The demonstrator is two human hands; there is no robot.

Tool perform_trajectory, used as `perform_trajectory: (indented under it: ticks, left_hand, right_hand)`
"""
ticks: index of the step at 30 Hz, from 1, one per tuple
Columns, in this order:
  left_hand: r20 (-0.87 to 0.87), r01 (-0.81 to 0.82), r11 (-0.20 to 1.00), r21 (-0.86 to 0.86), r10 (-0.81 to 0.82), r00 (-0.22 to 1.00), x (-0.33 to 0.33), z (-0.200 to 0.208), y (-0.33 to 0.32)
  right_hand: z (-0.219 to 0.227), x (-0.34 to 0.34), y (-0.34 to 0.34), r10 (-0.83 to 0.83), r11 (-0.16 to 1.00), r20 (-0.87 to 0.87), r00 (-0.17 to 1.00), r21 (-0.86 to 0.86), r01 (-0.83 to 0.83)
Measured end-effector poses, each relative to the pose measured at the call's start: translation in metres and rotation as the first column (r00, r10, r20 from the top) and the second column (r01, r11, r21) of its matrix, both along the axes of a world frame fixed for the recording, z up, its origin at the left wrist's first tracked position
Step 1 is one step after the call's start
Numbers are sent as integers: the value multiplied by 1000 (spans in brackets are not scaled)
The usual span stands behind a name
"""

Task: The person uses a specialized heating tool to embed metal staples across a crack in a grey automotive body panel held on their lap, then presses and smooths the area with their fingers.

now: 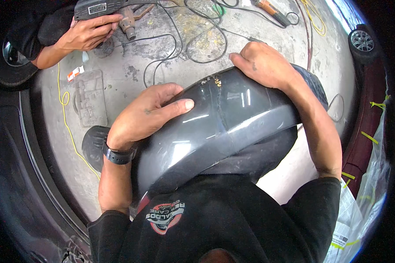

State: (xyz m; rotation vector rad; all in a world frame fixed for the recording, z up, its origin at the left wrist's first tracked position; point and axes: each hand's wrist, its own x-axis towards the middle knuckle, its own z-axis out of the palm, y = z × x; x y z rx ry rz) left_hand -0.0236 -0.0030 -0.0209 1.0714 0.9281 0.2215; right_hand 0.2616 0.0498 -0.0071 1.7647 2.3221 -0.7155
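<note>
A glossy dark grey, curved car body panel point(175, 147) lies across my lap, close against my black shirt. Down its middle runs a rough crack line point(219, 109), with brownish, ragged spots at its far edge. My left hand point(147, 109) grips the panel's far left edge, its thumb pressed on the shiny face and its fingers partly hidden by the edge. At the far right edge my right hand point(267, 65) is closed over the rim, thumb toward the crack; its other fingertips are hidden.
At upper left another person's hand point(90, 33) is at a dark tool point(96, 8) beside a worn metal nozzle point(128, 26). Black cables point(226, 44) loop over the concrete floor. An orange-and-black tool point(271, 12) lies far right; a grey case point(90, 98) lies left. Car bodies flank both sides.
</note>
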Motion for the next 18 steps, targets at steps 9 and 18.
perform_trajectory:
  ticks: [9, 18]
  left_hand:
    - [1, -2, 1000, -24, 2, 1000, 0, 0, 1]
    - [13, -11, 1000, -23, 11, 1000, 1, 2, 2]
  right_hand:
    - [-2, 0, 0, 22, 999, -19, 1000, 44, -21]
    - [0, 0, 1, 9, 1000, -39, 999, 18, -8]
